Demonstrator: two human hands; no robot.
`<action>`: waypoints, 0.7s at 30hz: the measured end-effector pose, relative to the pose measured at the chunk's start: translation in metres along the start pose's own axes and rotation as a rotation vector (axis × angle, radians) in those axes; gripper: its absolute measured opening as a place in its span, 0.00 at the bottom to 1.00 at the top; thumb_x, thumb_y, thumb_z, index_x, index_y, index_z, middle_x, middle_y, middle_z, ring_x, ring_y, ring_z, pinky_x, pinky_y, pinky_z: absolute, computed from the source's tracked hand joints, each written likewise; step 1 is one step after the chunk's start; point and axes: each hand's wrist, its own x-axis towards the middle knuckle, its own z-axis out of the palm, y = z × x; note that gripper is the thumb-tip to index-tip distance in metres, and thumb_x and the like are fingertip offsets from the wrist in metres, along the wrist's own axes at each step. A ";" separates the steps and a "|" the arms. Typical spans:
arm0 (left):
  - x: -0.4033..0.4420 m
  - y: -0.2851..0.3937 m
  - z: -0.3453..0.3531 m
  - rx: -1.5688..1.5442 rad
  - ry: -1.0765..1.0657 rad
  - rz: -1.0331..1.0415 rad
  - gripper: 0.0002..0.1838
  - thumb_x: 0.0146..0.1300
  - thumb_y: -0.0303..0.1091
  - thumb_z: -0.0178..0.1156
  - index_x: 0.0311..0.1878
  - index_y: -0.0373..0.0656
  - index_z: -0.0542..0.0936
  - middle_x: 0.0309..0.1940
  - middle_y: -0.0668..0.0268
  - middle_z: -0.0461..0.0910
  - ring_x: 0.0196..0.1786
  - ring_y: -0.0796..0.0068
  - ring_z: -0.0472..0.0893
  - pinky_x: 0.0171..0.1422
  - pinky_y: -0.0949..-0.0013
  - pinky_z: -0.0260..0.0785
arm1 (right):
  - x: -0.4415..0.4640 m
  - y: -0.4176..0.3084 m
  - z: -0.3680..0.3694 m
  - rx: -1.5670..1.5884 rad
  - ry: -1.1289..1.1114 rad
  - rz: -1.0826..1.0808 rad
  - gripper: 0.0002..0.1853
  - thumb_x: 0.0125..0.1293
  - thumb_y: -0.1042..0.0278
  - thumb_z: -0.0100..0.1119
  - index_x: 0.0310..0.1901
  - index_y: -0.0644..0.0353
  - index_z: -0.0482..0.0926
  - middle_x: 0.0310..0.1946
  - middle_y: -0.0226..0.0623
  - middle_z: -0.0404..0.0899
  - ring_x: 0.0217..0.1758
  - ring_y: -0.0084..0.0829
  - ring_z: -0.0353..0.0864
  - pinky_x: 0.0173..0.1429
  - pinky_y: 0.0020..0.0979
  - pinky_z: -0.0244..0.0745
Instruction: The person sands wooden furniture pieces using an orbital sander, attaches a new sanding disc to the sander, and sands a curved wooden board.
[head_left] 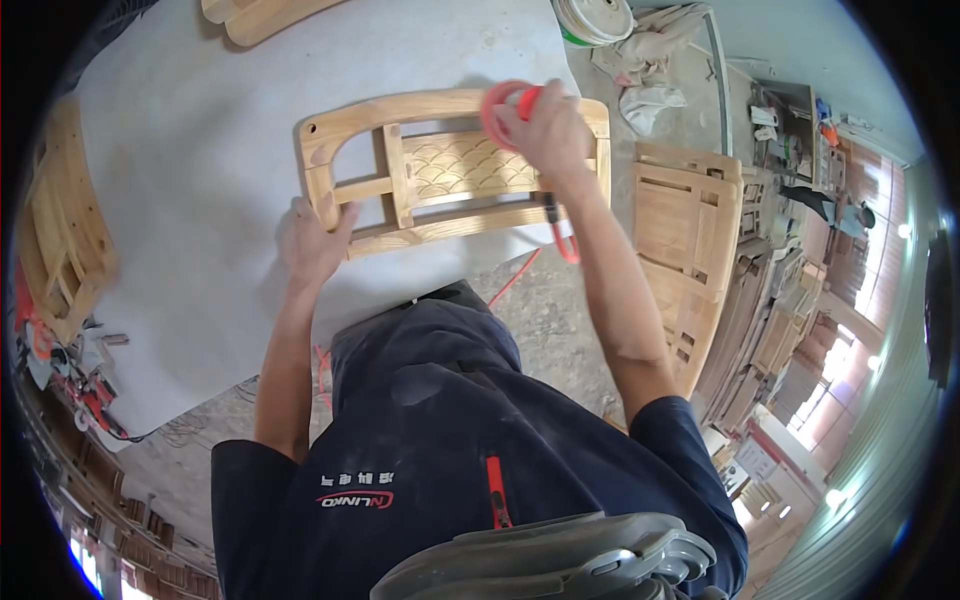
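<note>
A pale wooden frame [400, 190], carved with a fish-scale pattern in its middle panel, lies on the light-topped table. My left hand [317, 240] is closed around its lower left corner, with the thumb near the rounded end. At the upper right of the frame, my right hand [552, 138] grips a red round sander [497, 115] from above. The sander is slightly blurred and rests over the top rail. A red hose [570, 245] with a black fitting hangs below my right wrist.
More wooden frames lie at the table's left edge [70, 220] and far edge [265, 18]. Large wooden panels [680, 230] stand to the right. A white bucket [597, 18] is beyond the far right corner. Red tools [95, 395] sit at the lower left. Another person [845, 212] is far off right.
</note>
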 end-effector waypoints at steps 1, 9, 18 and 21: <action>-0.009 0.005 -0.007 0.020 0.040 0.082 0.38 0.69 0.63 0.68 0.69 0.40 0.82 0.57 0.45 0.82 0.61 0.42 0.85 0.67 0.44 0.74 | -0.002 0.016 -0.007 -0.017 -0.001 0.030 0.38 0.62 0.37 0.77 0.50 0.71 0.75 0.41 0.59 0.86 0.42 0.56 0.92 0.46 0.50 0.89; -0.028 -0.010 0.017 -0.108 0.089 0.049 0.34 0.70 0.57 0.67 0.70 0.40 0.81 0.56 0.46 0.83 0.64 0.41 0.83 0.69 0.43 0.74 | -0.151 0.041 -0.044 0.270 -0.080 0.146 0.35 0.58 0.45 0.85 0.51 0.66 0.78 0.38 0.56 0.88 0.42 0.58 0.90 0.48 0.50 0.83; -0.118 -0.011 0.057 -0.388 0.444 0.062 0.21 0.74 0.40 0.68 0.62 0.35 0.81 0.54 0.46 0.85 0.57 0.43 0.85 0.62 0.45 0.77 | -0.146 -0.050 -0.028 0.775 -0.221 -0.028 0.34 0.58 0.52 0.86 0.53 0.69 0.77 0.40 0.55 0.86 0.41 0.56 0.88 0.47 0.46 0.82; -0.124 -0.005 0.060 -0.403 0.606 0.158 0.20 0.73 0.37 0.70 0.61 0.36 0.81 0.53 0.47 0.85 0.54 0.44 0.85 0.60 0.46 0.78 | -0.093 -0.079 -0.052 0.564 -0.204 -0.295 0.34 0.59 0.51 0.84 0.52 0.69 0.76 0.40 0.56 0.86 0.40 0.57 0.89 0.46 0.47 0.84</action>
